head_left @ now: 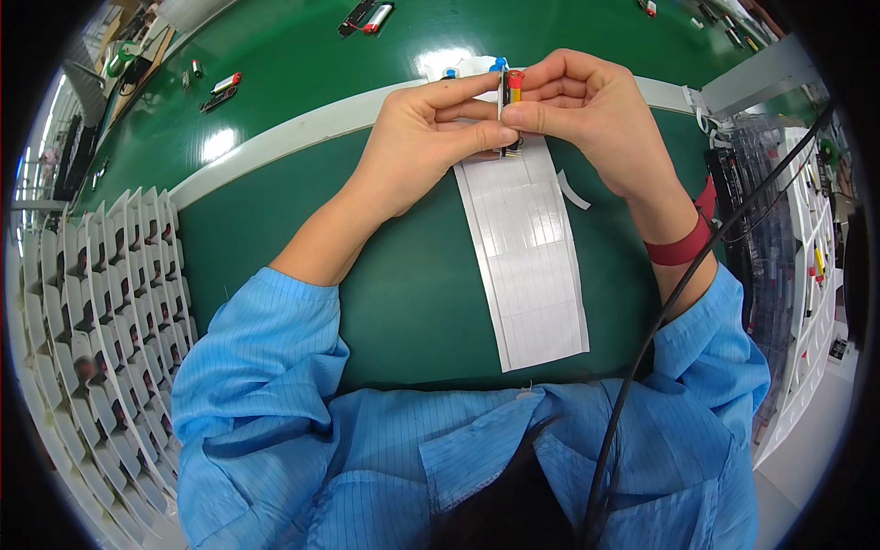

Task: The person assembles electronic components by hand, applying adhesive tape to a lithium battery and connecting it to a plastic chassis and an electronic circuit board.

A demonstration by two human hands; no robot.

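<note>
Green surface (403, 293) below, battery (516, 82) pinched in right hand (594, 112), dark board (504, 95) pinched in left hand (411, 133), white sheet (532, 275) beneath both.

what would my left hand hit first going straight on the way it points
Past the dark part at its fingertips, likely the red-and-yellow cylinder by the right hand; depth is unclear.

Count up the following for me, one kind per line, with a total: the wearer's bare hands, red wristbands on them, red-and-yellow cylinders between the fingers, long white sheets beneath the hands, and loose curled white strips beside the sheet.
Bare hands, left hand and right hand: 2
Red wristband: 1
Red-and-yellow cylinder: 1
Long white sheet: 1
Curled white strip: 1
Total: 6
</note>
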